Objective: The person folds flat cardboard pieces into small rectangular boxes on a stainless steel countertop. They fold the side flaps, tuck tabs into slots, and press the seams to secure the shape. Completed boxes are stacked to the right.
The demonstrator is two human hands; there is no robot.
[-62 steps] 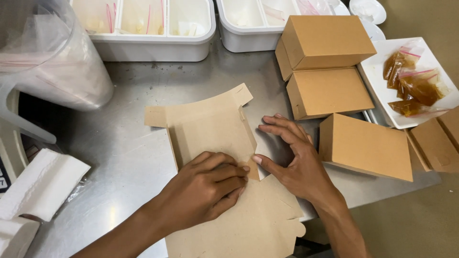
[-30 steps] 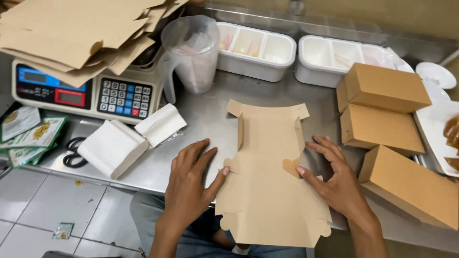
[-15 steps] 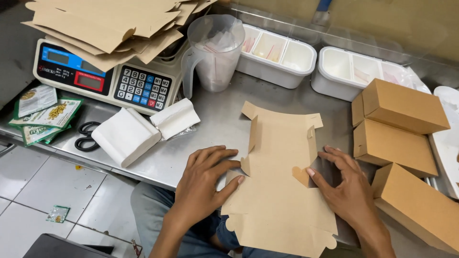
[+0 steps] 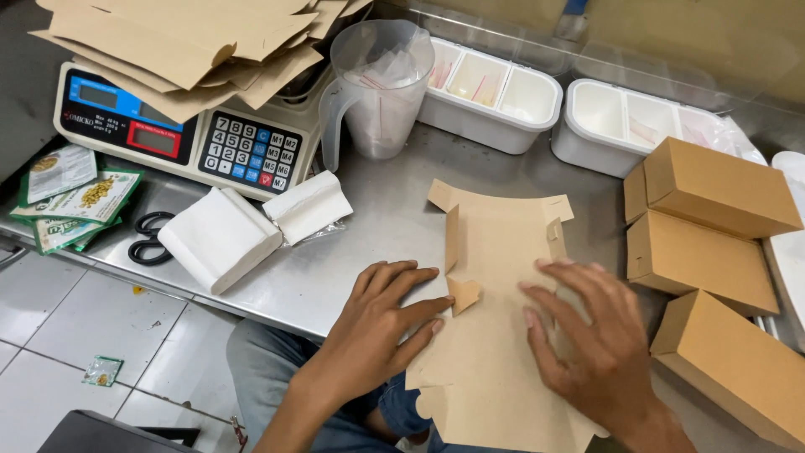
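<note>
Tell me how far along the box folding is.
Done: three closed brown boxes sit at the right. In hand: a flat cardboard blank on the steel table, left hand at its raised side flap, right hand pressing the panel. Left: a stack of unfolded blanks lies on the scale.

Both forearms reach up from the lower edge. The left hand [image 4: 381, 323] lies palm down, fingers spread and pointing right, flat rather than closed in a grip. The right hand [image 4: 587, 344] presses palm down too, fingers splayed toward the upper left, slightly blurred.
</note>
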